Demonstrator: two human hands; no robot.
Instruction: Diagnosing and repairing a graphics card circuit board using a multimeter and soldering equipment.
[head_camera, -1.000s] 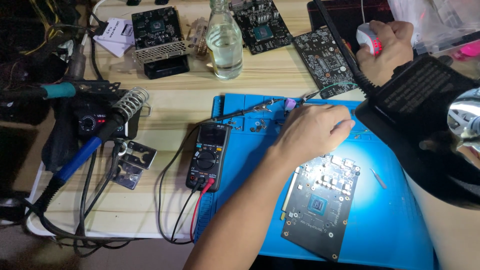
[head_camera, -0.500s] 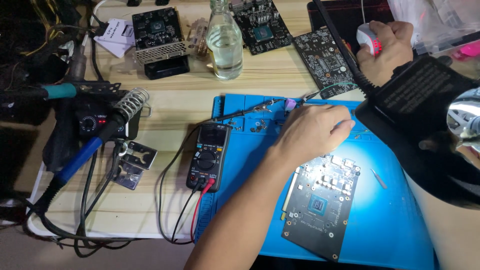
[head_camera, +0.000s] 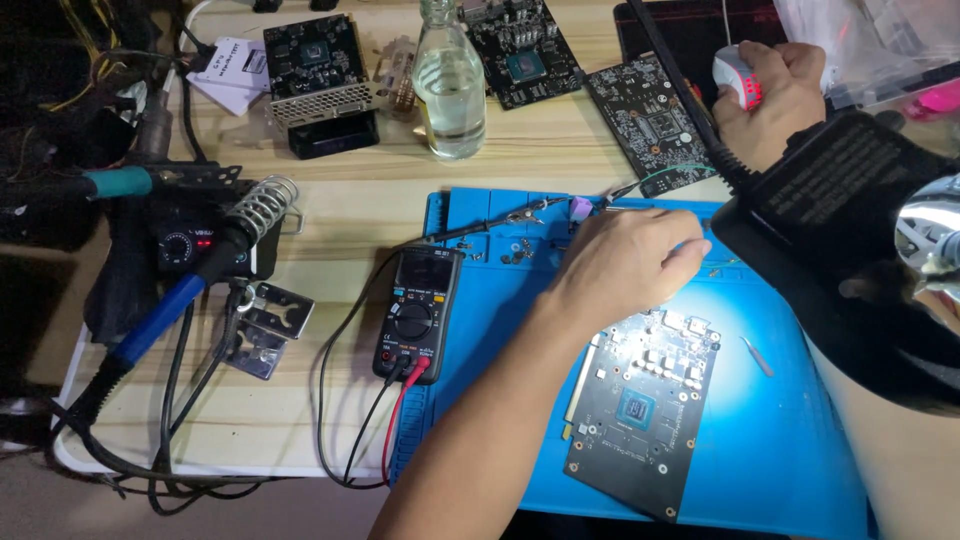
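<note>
My left hand (head_camera: 620, 265) rests on the blue work mat (head_camera: 780, 440), fingers curled down at the mat's upper edge beside small compartments. Whether its fingertips pinch anything is hidden. Just below it lies a dark circuit board (head_camera: 640, 410) with a square chip in its middle. My right hand (head_camera: 775, 95) sits at the top right, wrapped over a white and red computer mouse (head_camera: 735, 75). A large black device (head_camera: 850, 230) covers my right forearm.
A black multimeter (head_camera: 415, 315) with red and black leads lies on the mat's left edge. A soldering iron in its coil stand (head_camera: 250, 215) is at the left. A clear bottle (head_camera: 448, 85) and several more circuit boards (head_camera: 655, 120) stand along the back. Thin tweezers (head_camera: 757, 356) lie on the mat.
</note>
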